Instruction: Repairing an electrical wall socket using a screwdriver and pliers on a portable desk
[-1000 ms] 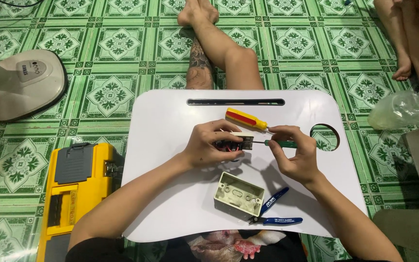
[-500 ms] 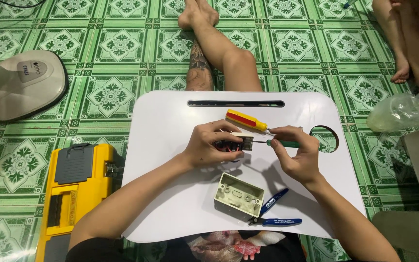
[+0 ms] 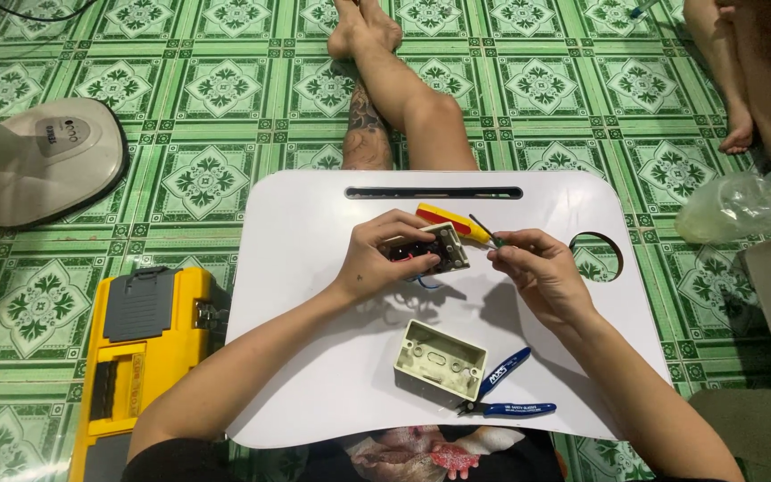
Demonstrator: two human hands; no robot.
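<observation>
My left hand (image 3: 384, 254) grips a small pale electrical fitting (image 3: 443, 247) with red and blue wires under it, held just above a white lap tray (image 3: 305, 268). My right hand (image 3: 542, 272) holds a thin green-handled screwdriver (image 3: 485, 234) whose tip meets the fitting's right side. A red and yellow screwdriver (image 3: 446, 220) lies on the tray just behind the fitting. Nearer me on the tray sit an open pale mounting box (image 3: 440, 361) and blue-handled cutters (image 3: 509, 391).
A yellow and grey toolbox (image 3: 140, 344) stands on the green tiled floor at the left. A fan base (image 3: 42, 156) sits far left. My outstretched leg (image 3: 394, 89) lies beyond the tray. Another person's legs (image 3: 742, 71) and a plastic bag with a drink (image 3: 733, 205) are at the right.
The hands stay in the same place. The fitting has turned slightly in my left hand, and the thin screwdriver's tip stays against it.
</observation>
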